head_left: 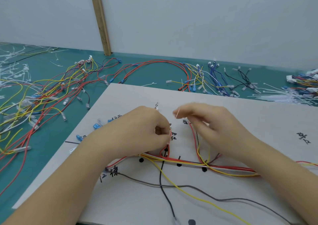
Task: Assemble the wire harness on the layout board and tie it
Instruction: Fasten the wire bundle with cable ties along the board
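Teal-green worktop (51,156) spans the view w/ a pale wall behind and a wooden strip (100,18) leaning upright against it. On the worktop lies our pale grey rectangular layout board (223,114), marked w/ black handwritten characters and black dots. Loose multicolour wire piles (43,90) sprawl left of the board; more red, blue and black wire sets (197,76) sit behind it, and white plastic cable ties (292,94) are heaped at far right.

On the board, we've got the wire harness bundle of red, yellow, white and orange wires (189,163) running across its middle, w/ a grey wire (189,187) and a yellow wire (197,197) trailing toward us.

Our left hand (146,132) is curled, fingers pinching a red wire loop (167,149) that rises from the bundle; a bare metal terminal (156,105) sticks up just past the knuckles. Our right hand (211,126) has fingers bent, thumb and forefinger pinching a thin red wire end (178,113); it's motion-blurred, approx.

Small blue insulated terminals (96,126) lie on the board beside the left wrist.
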